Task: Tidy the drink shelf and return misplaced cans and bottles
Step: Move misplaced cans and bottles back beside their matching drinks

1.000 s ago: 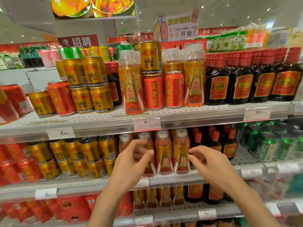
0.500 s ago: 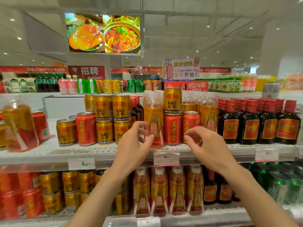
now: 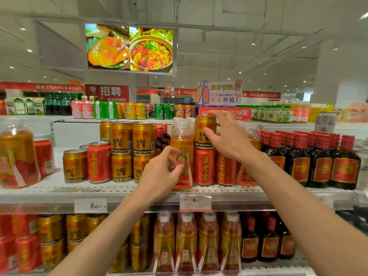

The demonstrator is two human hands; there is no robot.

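On the top shelf (image 3: 119, 191) a gold Red Bull can (image 3: 203, 132) stands stacked on a red can (image 3: 204, 166). My right hand (image 3: 227, 136) is raised in front of that gold can, fingers spread, thumb near its label, not closed on it. Just left stands an orange bottle (image 3: 182, 148) with a clear cap. My left hand (image 3: 162, 174) hovers at its lower part, fingers curled and apart, holding nothing. Further left are stacked gold cans (image 3: 132, 152) with a red can (image 3: 99, 162) among them.
Dark bottles with red caps (image 3: 310, 158) fill the shelf's right side. A tilted orange bottle (image 3: 17, 154) leans at far left beside a red can (image 3: 44, 156). The lower shelf holds gold cans (image 3: 63, 234), orange bottles (image 3: 197, 242) and dark bottles (image 3: 264, 242). Price tags (image 3: 195, 202) line the edge.
Both hands rose from the lower shelf to the top shelf. My right hand lifted higher to the stacked gold can; my left hand came in front of the orange bottle.
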